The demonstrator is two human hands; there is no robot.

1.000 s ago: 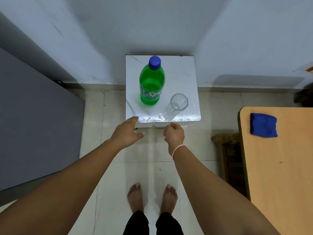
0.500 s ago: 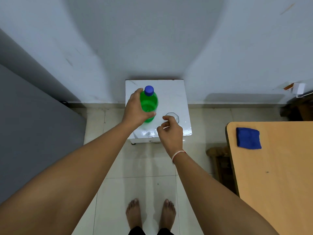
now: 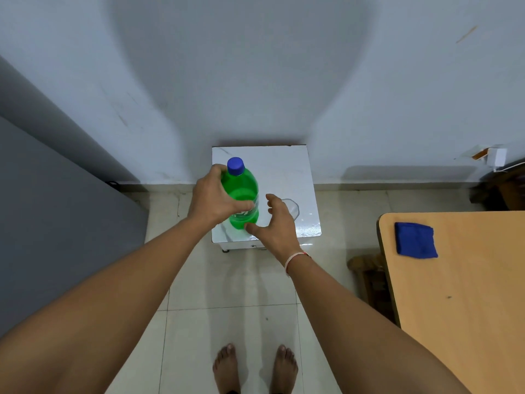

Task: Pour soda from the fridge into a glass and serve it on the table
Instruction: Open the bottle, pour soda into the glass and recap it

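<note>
Left hand (image 3: 211, 200) still grips the green soda bottle (image 3: 241, 194) near the bench's (image 3: 284, 166) front-left corner. Right hand (image 3: 274, 226), fingers now spread wide, has reached the glass (image 3: 292, 207).

Bare arms, thread wristband (image 3: 295, 258)

head camera looks steeply down; hands at arm's length

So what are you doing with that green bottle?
A person is standing at a small white table. Their left hand grips a green soda bottle with its blue cap on. The right hand is open, reaching beside the bottle, in front of an empty glass. Nothing is poured yet.
</note>
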